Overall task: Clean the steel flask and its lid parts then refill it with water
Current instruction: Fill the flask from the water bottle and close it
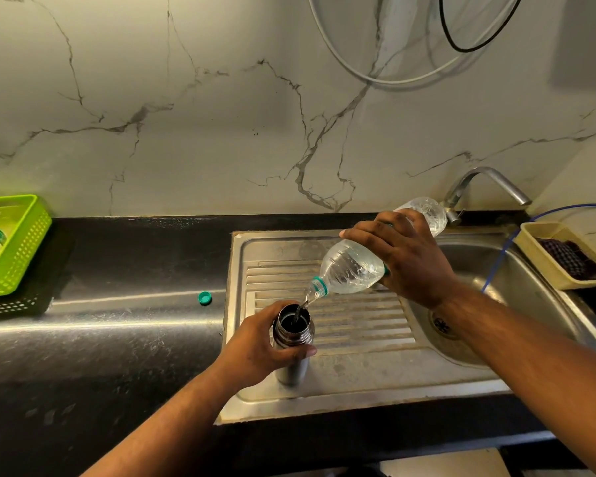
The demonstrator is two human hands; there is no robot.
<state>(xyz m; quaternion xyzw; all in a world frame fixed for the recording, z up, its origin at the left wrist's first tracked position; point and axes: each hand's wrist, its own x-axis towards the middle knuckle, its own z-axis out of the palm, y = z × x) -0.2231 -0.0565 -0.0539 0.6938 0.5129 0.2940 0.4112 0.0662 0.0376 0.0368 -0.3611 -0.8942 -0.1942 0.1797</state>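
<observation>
Both grip: left hand flask, right hand bottle.

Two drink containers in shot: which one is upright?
The steel flask, gripped by the left hand on the drainboard. The clear plastic bottle in the right hand is tipped neck-down, pouring water into it.

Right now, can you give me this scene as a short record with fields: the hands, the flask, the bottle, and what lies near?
left hand: grips the steel flask just below its open mouth
right hand: holds the plastic bottle tilted, neck down
flask: upright on the drainboard, no lid on
water: thin stream runs from bottle into flask
bottle cap: teal, on the black counter, left of the sink
nearby: green basket far left; tap behind the basin
</observation>
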